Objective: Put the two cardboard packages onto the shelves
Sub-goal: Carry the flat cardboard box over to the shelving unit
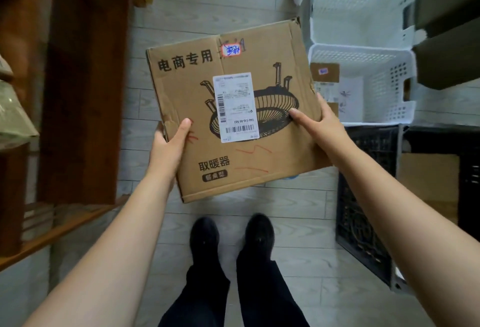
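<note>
Item: flat square brown cardboard package point(233, 111), printed with black Chinese characters and a line drawing of a round grille heater, bearing a white barcoded shipping label point(235, 107) at centre and red pen scribbles; held in the air above the pale grey plank floor point(207, 2), face up, tilted slightly. Left hand point(170, 145) at 8 o'clock of the package, thumb on the top face, remaining fingers hidden under the edge, grasping it. Right hand point(320, 121) at 3 o'clock, thumb on top, fingers wrapped round the side edge, grasping it. Below, at 6 o'clock: two black shoes point(231, 233), dark trousers. At 9 o'clock: dark brown wooden shelving unit point(83, 93). At 2 o'clock: white perforated plastic baskets point(363, 15), the nearer one containing a small brown cardboard box point(324, 72). At 4 o'clock: black lattice plastic crate point(363, 209).
</note>
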{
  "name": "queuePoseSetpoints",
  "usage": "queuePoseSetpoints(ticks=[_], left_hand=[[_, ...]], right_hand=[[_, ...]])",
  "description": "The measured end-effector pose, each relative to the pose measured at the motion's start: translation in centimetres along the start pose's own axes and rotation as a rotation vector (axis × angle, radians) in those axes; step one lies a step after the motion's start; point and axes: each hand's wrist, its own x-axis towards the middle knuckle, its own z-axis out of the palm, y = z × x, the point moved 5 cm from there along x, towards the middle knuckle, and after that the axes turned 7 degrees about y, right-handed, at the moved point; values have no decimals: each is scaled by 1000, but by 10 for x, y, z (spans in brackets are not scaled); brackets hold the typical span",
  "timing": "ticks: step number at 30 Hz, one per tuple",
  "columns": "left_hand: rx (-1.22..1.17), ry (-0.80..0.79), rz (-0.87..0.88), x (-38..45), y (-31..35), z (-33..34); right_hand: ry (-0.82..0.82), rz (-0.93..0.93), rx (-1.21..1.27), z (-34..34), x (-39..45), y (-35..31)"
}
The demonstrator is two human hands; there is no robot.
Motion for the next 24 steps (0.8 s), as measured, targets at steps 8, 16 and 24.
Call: queuePoseSetpoints(ticks=[8, 16, 24], left_hand=[[-156, -69, -2, -35, 20, 5], [-92, -135, 73, -104, 85, -20], [-52, -158, 119, -211, 151, -73]], right_hand=[[-73, 76, 255, -17, -24, 0], [-43, 88, 311, -74, -90, -36], [-20, 82, 376, -142, -180, -100]])
